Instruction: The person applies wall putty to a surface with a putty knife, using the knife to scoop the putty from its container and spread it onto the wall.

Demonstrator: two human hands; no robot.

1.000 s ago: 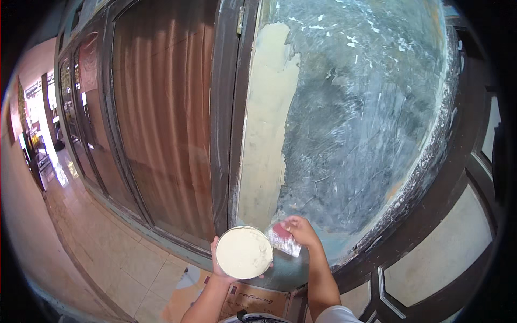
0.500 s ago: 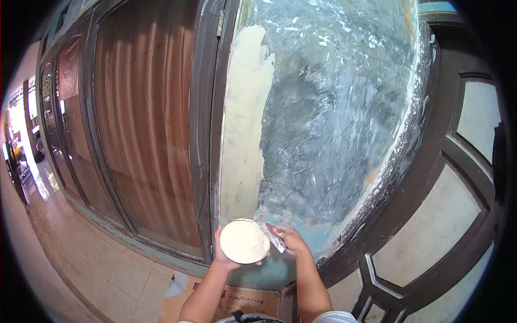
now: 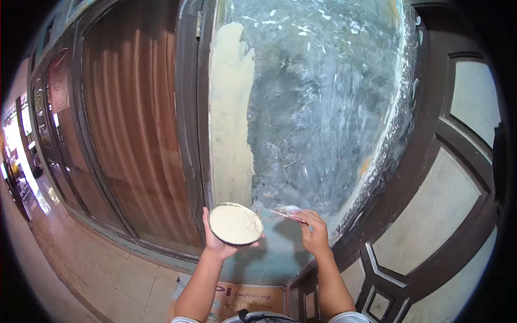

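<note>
My left hand [image 3: 217, 246] is wrapped round a round, dark-rimmed container of cream-coloured putty [image 3: 236, 223], tilted a little toward me. To its right, my right hand [image 3: 316, 234] grips a putty knife [image 3: 289, 211] whose flat blade points left, close to the wall and apart from the container. Behind both hands stands a grey-blue scraped wall [image 3: 312, 124]. Down its left side runs a strip of smooth cream putty [image 3: 231, 107] with a ragged right edge. The right fingers partly cover the knife's handle.
Left of the wall is a dark-framed window [image 3: 186, 129] with a brown curtain [image 3: 132, 118] behind the glass. A dark wooden door with pale panels [image 3: 431, 226] stands on the right. Below lie floor tiles [image 3: 129, 280] and a printed orange-brown sheet [image 3: 258, 301].
My right hand has turned the putty knife and drawn it away from the container, up and to the right. The container has shifted slightly up and left and is more tilted.
</note>
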